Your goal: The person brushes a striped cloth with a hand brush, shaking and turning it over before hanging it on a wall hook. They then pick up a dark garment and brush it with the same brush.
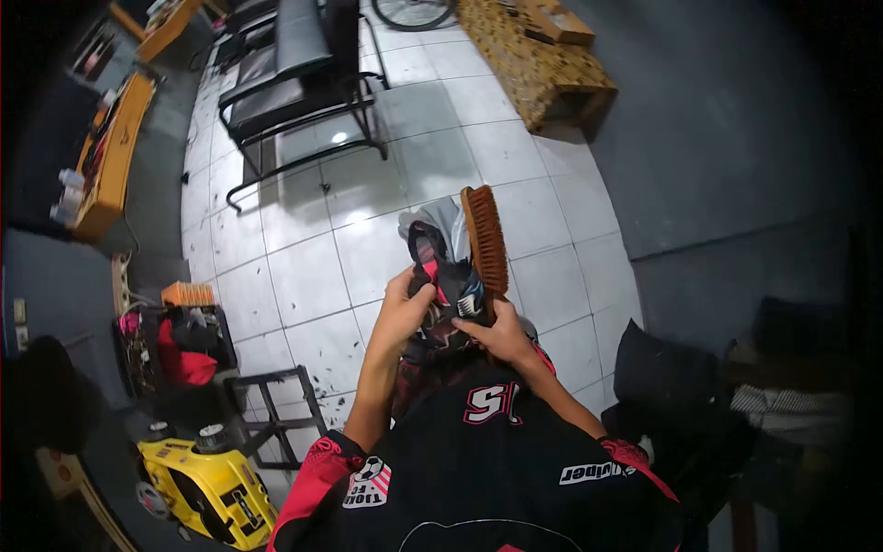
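A dark bundle of cloth (437, 276) with pink and grey parts is held in front of my body. My left hand (405, 308) grips its left side, fingers closed and thumb on top. On the other side, my right hand (501, 333) is closed round the lower end of a wooden brush (487, 239) with brown bristles, and its thumb presses on the cloth. The brush stands upright along the right edge of the cloth, its bristles facing right. A pale grey piece of the bundle sticks out at the top. The brush's handle is mostly hidden by my right hand.
Ahead is a black metal-framed chair (285, 83) on white tiles. A patterned bench (529, 64) stands at the upper right. On the left are a wooden shelf (115, 175), a box of cloths (189, 345), a black frame (276, 423) and a yellow toy car (207, 488).
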The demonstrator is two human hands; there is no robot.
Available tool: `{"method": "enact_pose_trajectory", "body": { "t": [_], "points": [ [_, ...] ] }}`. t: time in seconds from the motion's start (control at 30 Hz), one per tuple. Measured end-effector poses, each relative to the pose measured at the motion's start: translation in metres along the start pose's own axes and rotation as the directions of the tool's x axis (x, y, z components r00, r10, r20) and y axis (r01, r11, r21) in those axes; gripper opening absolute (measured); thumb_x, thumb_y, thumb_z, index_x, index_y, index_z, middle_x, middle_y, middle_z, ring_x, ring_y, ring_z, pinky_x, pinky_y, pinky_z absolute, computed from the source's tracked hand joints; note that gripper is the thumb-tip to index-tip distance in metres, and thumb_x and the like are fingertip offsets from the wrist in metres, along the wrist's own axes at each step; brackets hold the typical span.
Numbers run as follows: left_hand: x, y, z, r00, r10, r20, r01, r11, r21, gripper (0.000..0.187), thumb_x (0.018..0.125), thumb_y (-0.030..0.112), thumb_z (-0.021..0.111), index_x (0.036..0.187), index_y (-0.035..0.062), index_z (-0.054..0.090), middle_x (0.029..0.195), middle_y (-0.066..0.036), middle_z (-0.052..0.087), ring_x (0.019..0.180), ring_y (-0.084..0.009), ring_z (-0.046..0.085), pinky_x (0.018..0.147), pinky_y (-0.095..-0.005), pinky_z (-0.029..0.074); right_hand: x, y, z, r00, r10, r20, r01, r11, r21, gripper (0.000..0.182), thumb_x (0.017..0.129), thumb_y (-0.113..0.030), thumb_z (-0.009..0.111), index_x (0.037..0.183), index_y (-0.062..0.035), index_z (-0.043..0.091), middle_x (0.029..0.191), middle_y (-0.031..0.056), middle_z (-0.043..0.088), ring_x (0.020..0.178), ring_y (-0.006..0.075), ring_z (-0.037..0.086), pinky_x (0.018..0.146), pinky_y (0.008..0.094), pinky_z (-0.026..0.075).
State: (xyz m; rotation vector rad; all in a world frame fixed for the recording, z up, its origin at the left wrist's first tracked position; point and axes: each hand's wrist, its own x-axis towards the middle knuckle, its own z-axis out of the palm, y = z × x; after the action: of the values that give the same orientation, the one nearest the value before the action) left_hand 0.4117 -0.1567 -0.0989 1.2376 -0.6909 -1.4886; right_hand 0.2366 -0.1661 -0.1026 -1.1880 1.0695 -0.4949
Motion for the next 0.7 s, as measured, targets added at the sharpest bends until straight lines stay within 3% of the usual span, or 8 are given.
{"method": "enact_pose_trajectory", "body": {
  "t": [0.07,0.17,0.3,0.43,0.5,0.57,0.63,0.7],
  "points": [
    [-0.006,-0.011,0.027,0.999,-0.037,0.025,0.034,0.996,0.085,0.021,0.074,0.0,0.046,0.092,-0.0013,0.057,0.074,-0.002,0.058,0.063,-0.0075,0.052,0.056,-0.0208,0.042,-0.021,0.015,-0.02,0.995,0.01,-0.094,-0.003,0.997,0.077,0.028,0.076,-0.012,0.065,0.096,-0.0001,0.051,0.074,0.0023,0.056,0.053,0.0072,0.05,0.047,0.0219,0.043],
    [-0.018,-0.034,0.064,0.999,-0.042,-0.005,0.042,0.999,0.001,0.017,0.074,0.001,0.045,0.086,-0.0006,0.057,0.07,-0.002,0.057,0.061,-0.0073,0.051,0.054,-0.0208,0.04,-0.057,0.054,-0.053,0.961,-0.029,-0.276,0.085,0.978,0.193,0.025,0.078,-0.01,0.061,0.097,0.0,0.05,0.067,0.0014,0.053,0.043,0.0055,0.045,0.037,0.0207,0.037],
    [-0.045,-0.065,0.115,0.993,-0.089,-0.082,0.072,0.98,-0.186,0.016,0.072,0.006,0.043,0.082,0.0023,0.055,0.073,-0.001,0.056,0.062,-0.0098,0.052,0.056,-0.022,0.041,-0.12,0.09,-0.103,0.911,0.007,-0.412,0.114,0.957,0.267,0.023,0.08,-0.009,0.057,0.099,-0.0008,0.048,0.072,0.0025,0.052,0.047,0.0063,0.046,0.037,0.0204,0.038],
    [-0.09,-0.086,0.174,0.963,-0.23,-0.143,0.194,0.953,-0.233,0.02,0.08,0.02,0.053,0.086,0.0007,0.055,0.074,-0.003,0.057,0.064,-0.0099,0.054,0.058,-0.0226,0.043,-0.172,0.128,-0.141,0.87,0.033,-0.493,0.107,0.962,0.253,0.02,0.081,-0.007,0.055,0.098,-0.0012,0.047,0.078,0.0038,0.05,0.05,0.0072,0.047,0.037,0.0207,0.038],
    [-0.116,-0.097,0.193,0.975,-0.064,-0.211,0.088,0.99,0.106,0.028,0.077,0.025,0.066,0.088,0.0011,0.056,0.072,-0.001,0.058,0.058,-0.0092,0.055,0.052,-0.0214,0.043,-0.192,0.141,-0.152,0.869,0.088,-0.486,0.055,0.96,0.273,0.02,0.081,-0.007,0.054,0.098,-0.0012,0.047,0.078,0.0041,0.05,0.05,0.0072,0.048,0.037,0.021,0.039],
    [-0.133,-0.102,0.207,0.973,-0.06,-0.224,0.107,0.973,0.204,0.023,0.077,0.021,0.067,0.086,0.002,0.057,0.068,0.0,0.058,0.056,-0.0088,0.054,0.051,-0.0204,0.043,-0.208,0.147,-0.162,0.875,0.066,-0.479,0.066,0.965,0.253,0.019,0.08,-0.01,0.056,0.094,-0.0014,0.046,0.068,0.003,0.05,0.047,0.0087,0.049,0.038,0.0231,0.04],
    [-0.15,-0.102,0.217,0.965,-0.041,-0.258,0.104,0.966,0.237,0.019,0.078,0.019,0.066,0.083,0.0029,0.057,0.066,0.001,0.057,0.055,-0.0076,0.054,0.05,-0.0201,0.042,-0.22,0.161,-0.172,0.872,-0.011,-0.49,0.135,0.966,0.218,0.018,0.081,-0.009,0.056,0.094,-0.0015,0.046,0.068,0.0027,0.05,0.047,0.0086,0.049,0.039,0.0228,0.04],
    [-0.157,-0.108,0.222,0.946,0.077,-0.315,0.016,0.96,0.281,0.017,0.08,0.02,0.063,0.074,0.0055,0.055,0.062,0.002,0.055,0.051,-0.0051,0.051,0.046,-0.0187,0.039,-0.227,0.164,-0.183,0.844,0.007,-0.537,0.132,0.967,0.22,0.024,0.081,-0.009,0.055,0.102,-0.0014,0.047,0.07,0.0018,0.05,0.049,0.0072,0.049,0.042,0.0214,0.041]
  ]
}}
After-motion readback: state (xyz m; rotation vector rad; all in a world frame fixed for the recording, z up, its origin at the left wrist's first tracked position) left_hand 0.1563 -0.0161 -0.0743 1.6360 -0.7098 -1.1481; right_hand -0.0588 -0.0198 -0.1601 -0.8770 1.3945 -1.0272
